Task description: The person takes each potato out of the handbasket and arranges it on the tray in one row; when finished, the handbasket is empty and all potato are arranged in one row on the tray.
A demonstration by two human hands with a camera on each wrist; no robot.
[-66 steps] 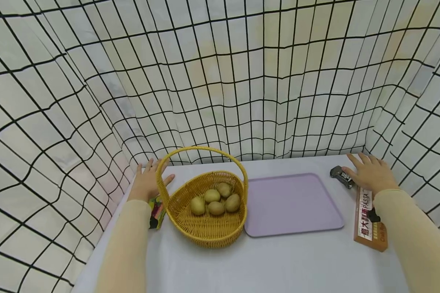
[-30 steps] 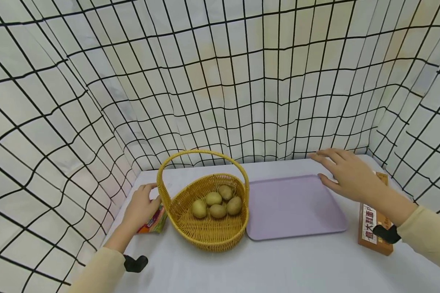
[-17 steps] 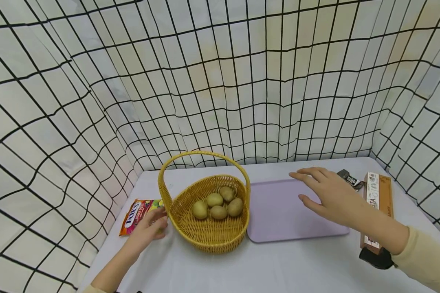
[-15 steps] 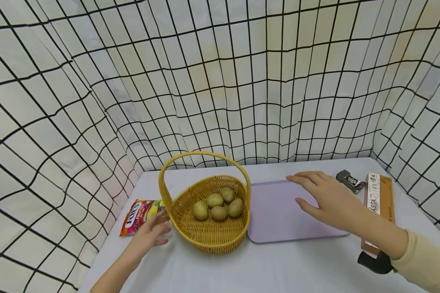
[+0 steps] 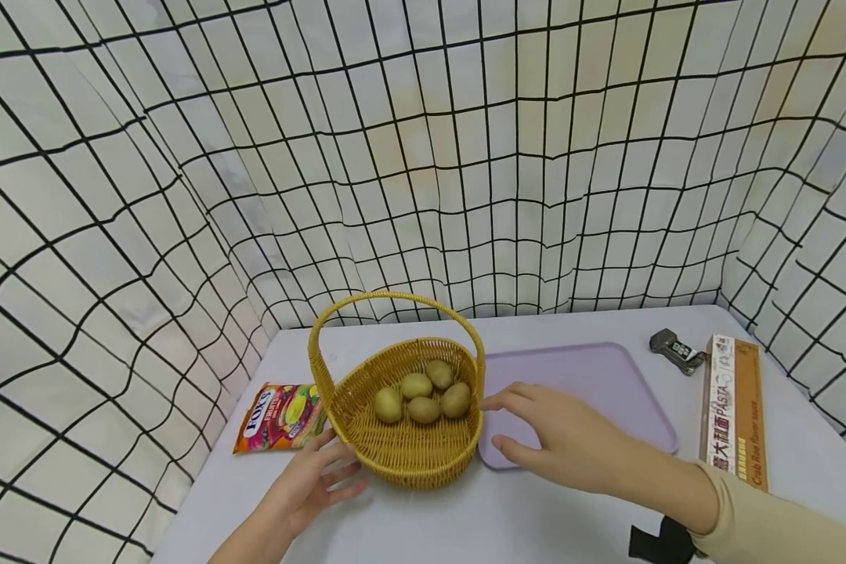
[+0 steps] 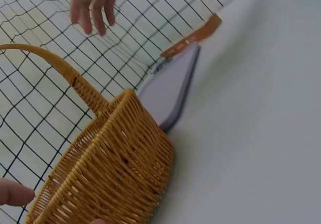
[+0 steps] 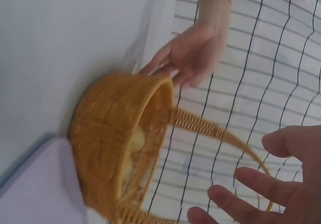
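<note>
1. Basket [image 5: 409, 462], yellow and woven, stands upright on the table [image 5: 536, 525], just below the middle of the head view, its tall handle arching over it.
2. Five oval pieces of produce [image 5: 424, 410], brownish green, lie inside it, gathered toward the upper right of its floor.
3. My left hand [image 5: 313, 482] is at the basket's lower left, fingers loosely spread and gripping nothing. Its fingertips are right by the woven side; whether they touch I cannot tell.
4. My right hand [image 5: 557, 439] is in the air to the right of the basket, right of centre in the frame, fingers parted and holding nothing. In the left wrist view it shows at the upper left, above the basket and clear of it.
5. Just right of the basket lies the tray [image 5: 578, 376], flat and pale purple, its lower part crossed by my right hand.
6. At the left of the table is the bag [image 5: 282, 417], red and marked FOX'S, above my left hand.
7. At the right edge of the table lies the box [image 5: 736, 423], orange and white, printed PASTA; my right sleeve [image 5: 747, 509] passes below it.
8. Close to the box's upper left is a small dark grey object [image 5: 677, 351], too small to make out.
9. Black netting [image 5: 522, 157] over white cloth fills the upper frame.
</note>
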